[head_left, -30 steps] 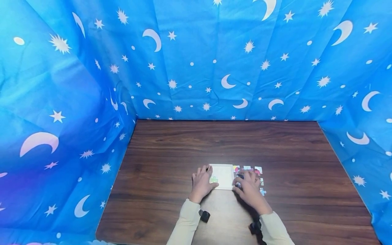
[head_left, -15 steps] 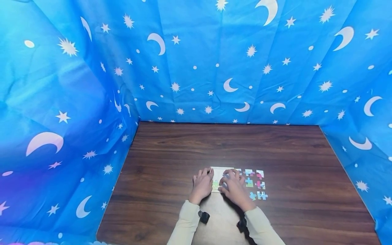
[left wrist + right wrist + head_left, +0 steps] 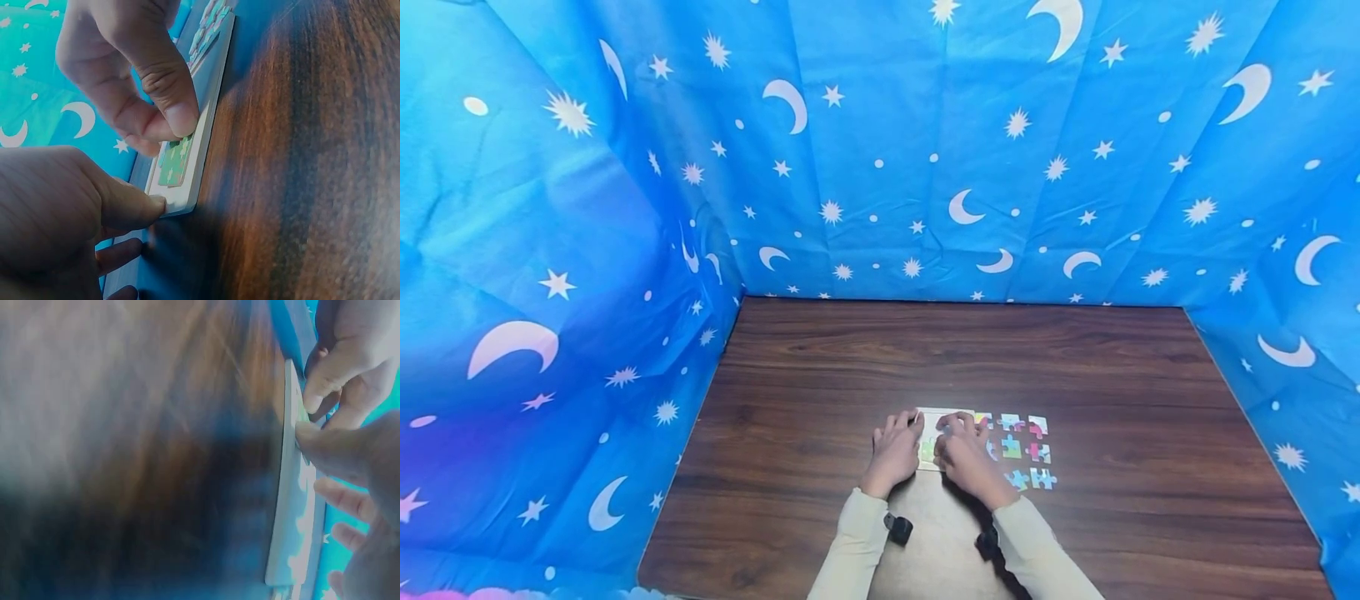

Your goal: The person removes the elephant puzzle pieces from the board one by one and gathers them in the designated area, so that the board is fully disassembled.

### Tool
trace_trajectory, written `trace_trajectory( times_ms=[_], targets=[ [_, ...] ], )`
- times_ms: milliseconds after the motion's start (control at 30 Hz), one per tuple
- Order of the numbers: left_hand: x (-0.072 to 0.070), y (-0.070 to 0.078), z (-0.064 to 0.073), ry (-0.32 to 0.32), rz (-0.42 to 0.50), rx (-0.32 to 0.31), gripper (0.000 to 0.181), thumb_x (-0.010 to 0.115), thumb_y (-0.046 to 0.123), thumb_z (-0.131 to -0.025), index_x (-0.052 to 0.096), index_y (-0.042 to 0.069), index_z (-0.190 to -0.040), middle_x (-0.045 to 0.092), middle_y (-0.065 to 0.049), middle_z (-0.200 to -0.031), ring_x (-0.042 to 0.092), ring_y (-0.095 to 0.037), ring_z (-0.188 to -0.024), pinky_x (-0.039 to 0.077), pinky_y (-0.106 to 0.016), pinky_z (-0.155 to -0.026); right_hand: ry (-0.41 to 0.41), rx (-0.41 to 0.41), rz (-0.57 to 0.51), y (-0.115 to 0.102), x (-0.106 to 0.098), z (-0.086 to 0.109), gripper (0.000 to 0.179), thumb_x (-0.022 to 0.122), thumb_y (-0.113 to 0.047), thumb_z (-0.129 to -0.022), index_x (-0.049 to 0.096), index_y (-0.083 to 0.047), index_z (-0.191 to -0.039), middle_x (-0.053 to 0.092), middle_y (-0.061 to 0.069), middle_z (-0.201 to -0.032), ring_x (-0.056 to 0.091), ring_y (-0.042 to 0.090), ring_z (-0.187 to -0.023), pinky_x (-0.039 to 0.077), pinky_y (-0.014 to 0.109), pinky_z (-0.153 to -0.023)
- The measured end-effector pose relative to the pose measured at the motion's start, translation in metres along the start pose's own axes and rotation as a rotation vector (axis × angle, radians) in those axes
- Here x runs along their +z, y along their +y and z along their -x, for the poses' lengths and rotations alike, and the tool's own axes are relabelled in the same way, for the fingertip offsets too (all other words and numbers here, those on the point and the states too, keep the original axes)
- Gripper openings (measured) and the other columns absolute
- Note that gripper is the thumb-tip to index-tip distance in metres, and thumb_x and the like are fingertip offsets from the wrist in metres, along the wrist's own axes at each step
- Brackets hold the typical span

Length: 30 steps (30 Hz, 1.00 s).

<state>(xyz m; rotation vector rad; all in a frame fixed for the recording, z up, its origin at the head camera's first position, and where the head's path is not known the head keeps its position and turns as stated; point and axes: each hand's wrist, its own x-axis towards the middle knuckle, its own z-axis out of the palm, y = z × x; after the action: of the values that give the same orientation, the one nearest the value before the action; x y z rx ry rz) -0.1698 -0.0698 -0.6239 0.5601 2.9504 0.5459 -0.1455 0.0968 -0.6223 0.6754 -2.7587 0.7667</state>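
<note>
A shallow white puzzle tray (image 3: 931, 419) lies on the table, with a green puzzle piece (image 3: 171, 170) in its near left corner. My left hand (image 3: 895, 454) holds the tray's left side, thumb pressed on the rim near the corner in the left wrist view. Over the tray, my right hand (image 3: 967, 462) pinches a jigsaw puzzle piece (image 3: 304, 452) between thumb and fingers, right beside the green one. Most of the pinched piece is hidden by the fingers. To the right of the tray lie several loose puzzle pieces (image 3: 1011, 448) in rough rows.
The dark wood table (image 3: 820, 358) stretches out around the tray. A blue cloth (image 3: 880, 133) with white moons and stars hangs behind and at both sides. Each wrist carries a small black camera (image 3: 898, 530).
My right hand has come left from the loose pieces onto the tray, bringing a puzzle piece next to the green one. The left hand stays at the tray's left side.
</note>
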Motion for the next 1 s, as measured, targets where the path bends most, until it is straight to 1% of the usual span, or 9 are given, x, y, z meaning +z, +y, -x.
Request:
trace_trajectory(
  times_ms=[100,167,267,367,500,633,767,900,1000],
  targets=[
    [0.001,0.001,0.001,-0.002,0.013,0.003,0.056,0.064,0.006,-0.09,0.056,0.01,-0.145,0.051,-0.005,-0.147,0.048,-0.028,-0.125,0.039,-0.041,-0.082,-0.037,-0.004,0.008,0.002,-0.001,0.001,0.022,0.082,-0.008,-0.075,0.063,-0.014,-0.067,0.057,0.019,-0.118,0.04,0.049,-0.12,0.023,0.083,-0.091],
    [0.001,0.001,0.002,0.003,0.019,0.009,0.055,0.064,0.007,-0.091,0.057,0.009,-0.145,0.051,-0.006,-0.147,0.048,-0.028,-0.125,0.039,-0.041,-0.081,-0.043,0.011,-0.002,0.004,-0.002,0.002,0.022,0.082,-0.008,-0.076,0.063,-0.014,-0.069,0.056,0.02,-0.12,0.039,0.05,-0.122,0.023,0.081,-0.093],
    [0.0,0.001,0.003,0.001,0.033,0.013,0.052,0.064,0.009,-0.092,0.057,0.009,-0.144,0.051,-0.006,-0.147,0.048,-0.029,-0.125,0.039,-0.041,-0.081,-0.028,0.019,-0.017,0.007,-0.005,0.005,0.021,0.083,-0.009,-0.077,0.064,-0.014,-0.072,0.055,0.021,-0.123,0.037,0.05,-0.124,0.024,0.076,-0.094],
    [-0.001,0.001,0.003,0.008,0.039,0.014,0.051,0.064,0.009,-0.093,0.057,0.008,-0.144,0.051,-0.007,-0.146,0.048,-0.029,-0.125,0.039,-0.043,-0.081,0.006,0.011,-0.027,0.01,-0.011,0.006,0.021,0.083,-0.007,-0.076,0.063,-0.014,-0.074,0.055,0.022,-0.124,0.037,0.05,-0.124,0.025,0.074,-0.093],
    [-0.001,0.0,0.001,-0.002,0.04,0.009,0.051,0.062,0.01,-0.095,0.055,0.009,-0.146,0.05,-0.006,-0.149,0.046,-0.029,-0.127,0.038,-0.044,-0.084,0.022,0.005,-0.048,0.015,-0.023,0.01,0.023,0.082,-0.004,-0.077,0.062,-0.014,-0.075,0.054,0.025,-0.126,0.035,0.051,-0.124,0.023,0.075,-0.091],
    [0.0,0.0,0.0,-0.005,0.039,0.015,0.052,0.061,0.01,-0.095,0.054,0.008,-0.146,0.049,-0.007,-0.15,0.046,-0.029,-0.128,0.038,-0.045,-0.084,0.004,0.03,-0.032,0.021,-0.038,0.022,0.024,0.082,-0.005,-0.078,0.061,-0.016,-0.076,0.053,0.025,-0.127,0.036,0.052,-0.125,0.022,0.076,-0.092],
    [-0.001,0.001,0.0,-0.005,0.032,0.012,0.051,0.061,0.01,-0.096,0.054,0.008,-0.147,0.049,-0.006,-0.15,0.046,-0.03,-0.127,0.038,-0.045,-0.084,-0.001,0.042,-0.002,0.028,-0.05,0.039,0.026,0.083,-0.006,-0.078,0.06,-0.019,-0.076,0.055,0.026,-0.128,0.037,0.053,-0.125,0.024,0.076,-0.093],
    [-0.002,0.001,0.001,0.001,0.034,0.016,0.051,0.061,0.009,-0.095,0.055,0.007,-0.145,0.05,-0.007,-0.148,0.047,-0.03,-0.126,0.039,-0.045,-0.082,-0.025,0.056,0.01,0.032,-0.057,0.059,0.028,0.083,-0.007,-0.078,0.059,-0.02,-0.076,0.054,0.027,-0.13,0.034,0.056,-0.128,0.025,0.074,-0.091],
    [-0.001,0.001,0.002,0.009,0.043,0.024,0.05,0.062,0.009,-0.095,0.056,0.006,-0.144,0.05,-0.008,-0.148,0.048,-0.031,-0.125,0.039,-0.046,-0.081,-0.051,0.072,0.023,0.033,-0.057,0.072,0.029,0.083,-0.008,-0.078,0.057,-0.022,-0.075,0.054,0.025,-0.13,0.033,0.056,-0.129,0.027,0.071,-0.089]
  ],
)
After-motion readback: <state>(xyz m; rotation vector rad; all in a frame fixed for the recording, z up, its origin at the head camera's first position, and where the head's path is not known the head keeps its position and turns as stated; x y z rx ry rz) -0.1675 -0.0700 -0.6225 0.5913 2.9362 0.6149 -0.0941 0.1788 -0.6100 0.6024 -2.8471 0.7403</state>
